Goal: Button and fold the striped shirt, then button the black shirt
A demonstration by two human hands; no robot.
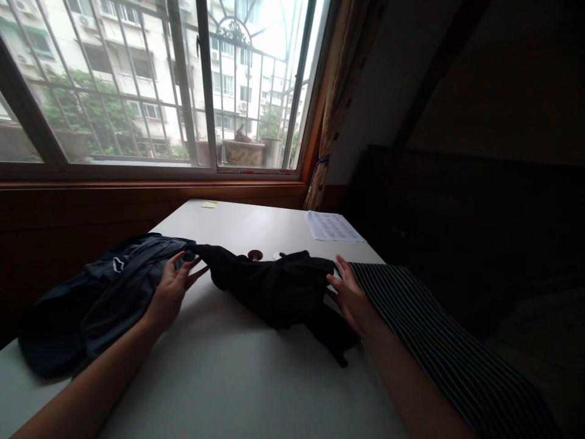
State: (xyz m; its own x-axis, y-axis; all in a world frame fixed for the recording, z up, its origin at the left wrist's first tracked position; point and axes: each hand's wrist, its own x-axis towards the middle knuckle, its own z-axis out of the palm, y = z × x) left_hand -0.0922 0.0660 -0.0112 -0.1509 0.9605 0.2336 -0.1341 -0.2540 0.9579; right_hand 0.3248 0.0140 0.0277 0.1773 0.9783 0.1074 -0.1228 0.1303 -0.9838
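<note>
A crumpled black garment [278,286] lies across the white table [228,372] in front of me, a narrow strip hanging from its lower right end. My left hand [176,283] is beside its tapering left end, fingers stretched and apart, fingertips at the cloth. At the right edge of the garment is my right hand [350,296], its fingers also spread and touching the fabric. Whether either hand pinches the cloth is hard to see. Dark navy clothing [105,292] with a small white mark lies heaped left of my left hand.
Striped dark fabric [425,329] runs along the table's right side, under my right forearm. Printed paper [336,227] and a yellow note [209,205] lie toward the back. Behind the garment is a round brown-rimmed hole [255,255]. A barred window [210,91] stands beyond.
</note>
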